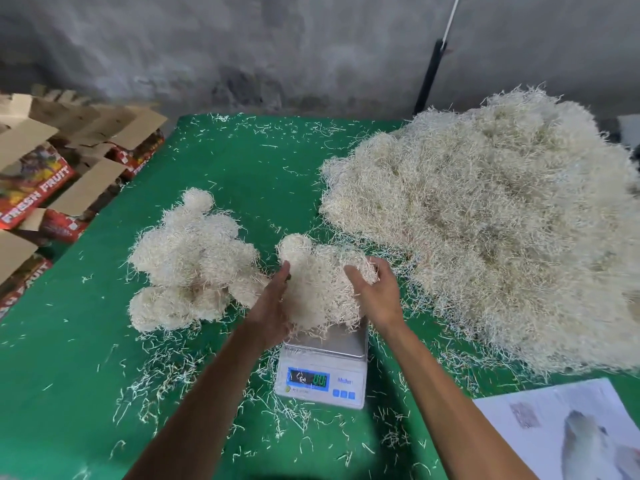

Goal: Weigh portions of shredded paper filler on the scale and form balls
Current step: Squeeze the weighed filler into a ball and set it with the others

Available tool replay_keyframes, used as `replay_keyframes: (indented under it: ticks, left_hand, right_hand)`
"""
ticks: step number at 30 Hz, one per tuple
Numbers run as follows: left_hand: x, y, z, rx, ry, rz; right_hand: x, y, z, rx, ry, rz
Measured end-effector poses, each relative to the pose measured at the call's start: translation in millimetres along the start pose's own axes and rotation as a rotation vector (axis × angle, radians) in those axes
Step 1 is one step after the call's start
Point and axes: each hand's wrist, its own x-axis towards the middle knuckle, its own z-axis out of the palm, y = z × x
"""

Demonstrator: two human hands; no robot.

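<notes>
- Both my hands are on one portion of shredded paper filler point(320, 289), over the platform of the scale point(325, 362). Its lower strands touch or nearly touch the platform; I can't tell how much weight is resting there.
- My left hand point(273, 303) cups the portion's left side, fingers curved into the strands. My right hand point(375, 294) cups the right side, thumb and fingers bent round the clump. The two hands are apart, with the wad between them.
- The scale display is lit, but the digits are too blurred to read, so I can't say whether this portion is on target.
- Done so far, as I judge it: a cluster of finished balls point(194, 261) lies on the green table point(69, 341) just left of the scale, several rounded lumps piled against each other. One more small ball point(294, 247) sits behind the portion I'm holding.
- Left to do: plenty. The big loose heap of filler point(491, 223) on my right dwarfs the finished cluster, so I'd call this an early stage.
- Step in hand, my guess: this portion is between weighing and shaping; it looks ragged, not yet packed round.
- Loose strands are scattered over the cloth around the scale.
- Off the table's left edge are open fruit cartons point(41, 181); a printed sheet point(561, 431) lies at the near right corner.
</notes>
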Motion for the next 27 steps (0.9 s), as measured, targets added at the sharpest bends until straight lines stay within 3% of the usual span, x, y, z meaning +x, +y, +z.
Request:
replay_keyframes:
  ticks: [2,5,11,15,17,20,25,27]
  left_hand:
    - [0.1,-6.5,10.0,0.058,-0.036,0.064]
    - [1.7,-10.8,23.6,-0.023,0.038,0.033]
    - [-3.6,-11.1,20.8,0.127,0.060,0.062]
    - [-18.2,-8.8,22.0,-0.056,0.004,0.058]
    - [-18.6,-4.3,20.3,-0.111,0.079,0.085]
    - [-20.1,-6.3,16.4,-0.010,0.165,0.100]
    - [-8.6,-11.8,-2.0,-0.077,0.303,0.154]
    - [-6.7,-11.4,-15.5,-0.057,0.286,0.170]
  right_hand:
    - [-4.6,0.5,2.6,-0.015,-0.099,-0.011]
    - [-17.2,-0.5,9.8,-0.032,-0.273,-0.013]
    - [-18.9,-2.1,7.1,0.048,-0.295,0.050]
    - [-14.5,-2.3,0.2,0.089,-0.237,0.045]
    - [-10.2,0.5,-4.2,0.136,-0.135,0.096]
    - [-5.0,9.0,-14.2,0.150,-0.039,0.169]
    - [-6.5,24.6,-28.6,0.225,0.103,0.193]
    - [-8.0,30.5,-41.4,0.263,0.181,0.229]
